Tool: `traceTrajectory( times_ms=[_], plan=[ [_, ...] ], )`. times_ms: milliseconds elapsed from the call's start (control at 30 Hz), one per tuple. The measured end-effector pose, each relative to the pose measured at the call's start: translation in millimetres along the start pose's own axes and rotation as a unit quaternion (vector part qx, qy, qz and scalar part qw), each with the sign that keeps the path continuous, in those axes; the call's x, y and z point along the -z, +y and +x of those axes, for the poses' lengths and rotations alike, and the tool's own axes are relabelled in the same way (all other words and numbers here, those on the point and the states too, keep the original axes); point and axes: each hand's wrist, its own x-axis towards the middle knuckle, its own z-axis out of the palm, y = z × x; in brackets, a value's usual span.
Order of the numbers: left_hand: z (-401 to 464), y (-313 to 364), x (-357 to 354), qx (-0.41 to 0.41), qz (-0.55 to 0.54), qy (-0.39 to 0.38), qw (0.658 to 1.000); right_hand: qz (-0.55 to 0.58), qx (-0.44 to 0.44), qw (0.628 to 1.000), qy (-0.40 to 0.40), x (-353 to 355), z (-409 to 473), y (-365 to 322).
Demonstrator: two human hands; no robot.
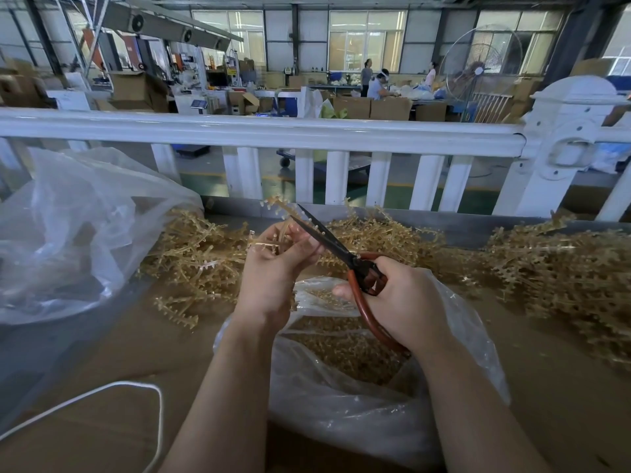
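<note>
A brown board-covered table (563, 387) carries everything; a heap of tan plastic sprues (205, 264) lies across its middle; a second heap (560, 278) spreads at the right; a crumpled clear bag (68, 233) sits left; an open bag (341, 404) of small tan pieces rests at the near edge; a white cord (102, 394) loops beside it.

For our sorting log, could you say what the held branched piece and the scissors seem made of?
Branched piece: likely moulded plastic, translucent tan. Scissors: dark, dull metal blades, probably steel; handles with a smooth red-brown coating, perhaps plastic or paint.
</note>
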Motion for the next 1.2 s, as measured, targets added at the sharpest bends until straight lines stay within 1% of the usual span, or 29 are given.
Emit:
traceTrajectory(
  times_ms=[167, 333, 467, 533, 633, 733, 900, 1067, 1200],
  plan=[
    [0.5, 0.7, 2.3, 0.002, -0.014, -0.008, 1.000, 0.044, -0.013, 0.999, -0.013, 0.8, -0.4, -1.5],
    [0.5, 2.9, 5.9, -0.010, 0.016, -0.030, 0.999, 0.059, -0.012, 0.998, -0.021, 0.8, -0.8, -1.3],
    [0.5, 4.3, 10.2, 0.014, 0.032, -0.029, 0.999, 0.006, 0.003, 1.000, -0.011, 1.4, -1.0, -0.3],
    [-0.9, 5.1, 10.8, 0.030, 0.047, -0.043, 0.998, -0.015, 0.011, 1.000, -0.002, 2.6, -1.2, -1.7],
    [-3.6, 5.7, 9.2, 0.042, 0.077, -0.059, 0.994, -0.026, 0.020, 0.999, 0.003, 3.7, -1.3, -3.8],
    [-3.8, 6.2, 8.3, 0.047, 0.090, -0.050, 0.994, -0.035, 0.024, 0.999, 0.009, 4.9, -0.9, -5.4],
    [-3.9, 6.7, 8.8, 0.052, 0.093, -0.046, 0.993, -0.028, 0.021, 0.999, 0.007, 3.7, -1.8, -6.0],
    [-5.1, 5.0, 9.3, 0.066, 0.065, -0.068, 0.993, -0.012, 0.019, 1.000, 0.008, 3.4, -2.0, -5.3],
    [-4.9, 3.9, 9.7, 0.071, 0.051, -0.069, 0.994, -0.007, 0.022, 1.000, 0.003, 3.7, -1.8, -4.2]
  ],
)
